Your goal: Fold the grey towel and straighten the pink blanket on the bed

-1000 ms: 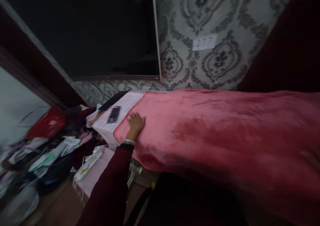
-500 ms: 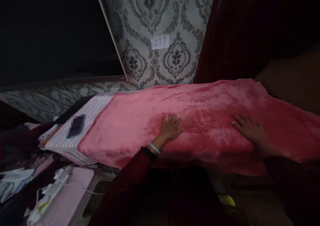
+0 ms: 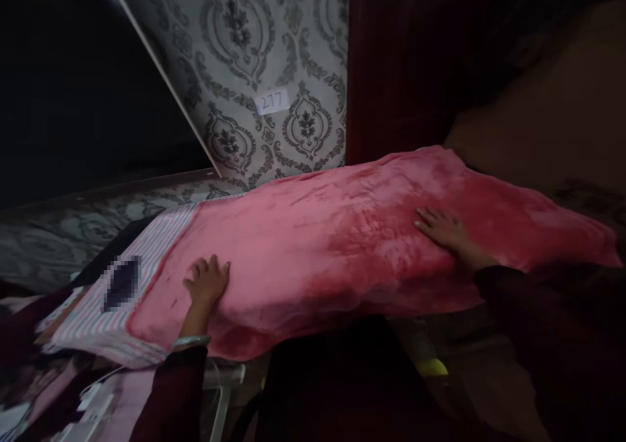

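Observation:
A pink plush blanket lies spread over a long, raised surface, its front edge hanging down. My left hand rests on the lighter pink part towards the left end, fingers spread and palm down; a pale bangle circles that wrist. Flat on the darker red part, to the right of the middle, lies my right hand, its fingers stretched out. Under the blanket's left end a striped cloth shows, with a dark, pixelated object on it.
A large dark screen stands at the back left. Behind the blanket is patterned wallpaper with a paper marked 277. At the lower left are a white power strip and cables. Something yellow sits below the front edge.
My left hand has slid left across the blanket, from the darker patch to the lighter part. My right hand stays on the red part. The view has turned to the right and tilted.

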### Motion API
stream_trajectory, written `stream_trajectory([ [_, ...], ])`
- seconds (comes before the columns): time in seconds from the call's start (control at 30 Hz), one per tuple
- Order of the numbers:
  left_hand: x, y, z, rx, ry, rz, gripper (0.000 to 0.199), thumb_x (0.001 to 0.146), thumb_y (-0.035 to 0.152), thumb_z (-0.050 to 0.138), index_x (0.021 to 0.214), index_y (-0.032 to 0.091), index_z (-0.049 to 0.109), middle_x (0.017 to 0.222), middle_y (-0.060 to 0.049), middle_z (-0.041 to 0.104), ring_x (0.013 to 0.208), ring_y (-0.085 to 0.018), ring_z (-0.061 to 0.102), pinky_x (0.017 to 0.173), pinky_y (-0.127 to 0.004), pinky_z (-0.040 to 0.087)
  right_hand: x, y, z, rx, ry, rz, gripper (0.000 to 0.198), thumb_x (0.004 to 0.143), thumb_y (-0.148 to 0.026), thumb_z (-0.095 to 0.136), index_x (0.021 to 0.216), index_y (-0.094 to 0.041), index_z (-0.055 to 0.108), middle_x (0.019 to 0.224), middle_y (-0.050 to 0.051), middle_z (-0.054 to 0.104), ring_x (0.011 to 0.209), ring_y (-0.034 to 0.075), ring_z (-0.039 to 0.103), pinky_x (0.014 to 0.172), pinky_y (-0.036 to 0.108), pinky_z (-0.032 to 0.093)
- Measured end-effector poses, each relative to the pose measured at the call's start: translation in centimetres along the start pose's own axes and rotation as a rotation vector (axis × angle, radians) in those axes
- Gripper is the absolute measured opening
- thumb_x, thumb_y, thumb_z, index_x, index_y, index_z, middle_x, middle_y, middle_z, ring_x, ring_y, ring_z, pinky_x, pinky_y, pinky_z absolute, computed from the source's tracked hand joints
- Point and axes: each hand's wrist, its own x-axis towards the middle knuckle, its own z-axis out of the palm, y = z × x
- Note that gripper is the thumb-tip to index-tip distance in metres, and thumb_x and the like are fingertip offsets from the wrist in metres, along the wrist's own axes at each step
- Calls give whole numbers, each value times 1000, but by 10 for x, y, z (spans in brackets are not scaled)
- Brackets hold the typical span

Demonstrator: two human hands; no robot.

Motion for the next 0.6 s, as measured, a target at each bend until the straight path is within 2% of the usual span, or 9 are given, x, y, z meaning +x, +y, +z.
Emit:
stream_trajectory([
  [0.07,3,17,-1,-3,-7,36,67,104,48,28,157,11,42,164,-24,37,154,-42,31,117,-68,32,0,-19,-8,15,33,-3,64,108,-43,26,163,-11,35,167,22,28,154,39,23,117,62,28],
  [0.13,6,54,-4,-6,-41,120,65,104,45,28,159,12,40,166,-22,34,155,-37,30,118,-65,33,-1,-53,-9,12,85,-71,62,107,-41,29,161,-13,39,167,19,29,155,40,21,119,64,26],
  [0.23,5,123,-7,-17,-88,339,64,105,46,31,163,18,34,171,-17,25,159,-33,23,123,-61,27,-8,-118,3,16,84,-300,59,106,-44,37,162,-25,39,169,8,29,155,33,23,125,56,22],
  [0.3,1,163,-6,-27,-107,461,64,105,48,33,163,22,33,173,-13,21,160,-32,18,125,-61,22,-17,-157,18,33,44,-504,61,105,-47,39,163,-25,38,170,9,26,156,35,22,124,60,21],
  [0.37,-4,186,-1,-26,-137,516,63,105,48,35,163,24,33,173,-12,19,160,-33,16,125,-62,21,-23,-178,34,53,-15,-652,62,106,-51,38,163,-27,36,170,8,25,156,34,21,124,60,22],
  [0.47,-9,194,9,-12,-152,531,62,106,46,33,163,23,35,173,-12,19,160,-34,15,125,-64,21,-16,-172,47,43,-60,-718,62,107,-53,35,164,-28,35,170,7,26,157,32,20,125,59,18],
  [0.53,-9,190,14,-8,-134,543,61,106,45,32,162,22,36,173,-11,20,160,-34,16,125,-63,21,-2,-142,46,7,-26,-641,61,107,-52,35,163,-27,37,169,7,27,157,32,20,125,59,18],
  [0.6,-8,187,16,-6,-121,549,60,106,44,32,162,22,37,173,-10,21,160,-33,16,125,-62,22,13,-98,37,-32,7,-476,59,106,-49,36,162,-28,39,169,6,27,156,31,21,125,59,20],
])
